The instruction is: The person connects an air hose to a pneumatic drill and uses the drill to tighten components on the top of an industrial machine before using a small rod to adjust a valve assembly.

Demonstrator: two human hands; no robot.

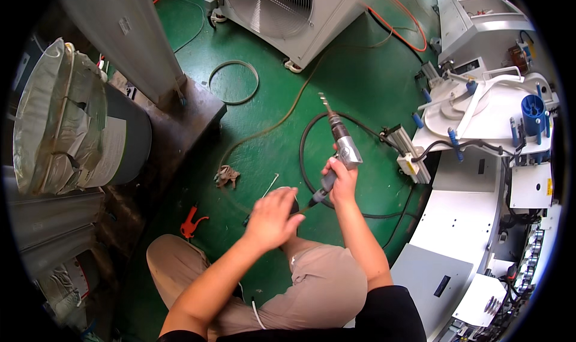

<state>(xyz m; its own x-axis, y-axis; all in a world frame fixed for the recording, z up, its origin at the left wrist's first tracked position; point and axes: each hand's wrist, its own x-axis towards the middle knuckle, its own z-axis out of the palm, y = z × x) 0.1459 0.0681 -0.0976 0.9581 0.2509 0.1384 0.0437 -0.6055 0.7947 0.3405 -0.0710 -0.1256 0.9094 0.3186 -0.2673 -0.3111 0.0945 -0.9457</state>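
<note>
head view: the drill [346, 152] is up in front of you, above the green floor [273, 144], with its silver body tilted and its bit [324, 102] pointing away from you and slightly to your left. your right hand [340, 180] is closed around the drill's grip, thumb lying along the near side. your left hand [271, 217] is just beside the lower end of that grip, its back toward the camera and its thumb set apart from the fingers; the palm is hidden, so you cannot tell how far it is open or whether it has hold of anything.

under the drill, a black hose [301, 156] curves in a wide loop on the floor. a thin metal rod [271, 184] lies just beyond your left hand, and a crumpled brown rag [227, 176] lies farther out to its left. nearer your bent knee, in tan trousers [327, 276], is a red air gun [192, 225].

farther left, a grey bucket [135, 135] with clear plastic [39, 120] over its mouth is near a dark platform [207, 105]. ahead are a pale hose ring [258, 83] and a grey fan unit [342, 21] on casters. to your right, a white machine [450, 222] carries a blue cup [533, 107].
</note>
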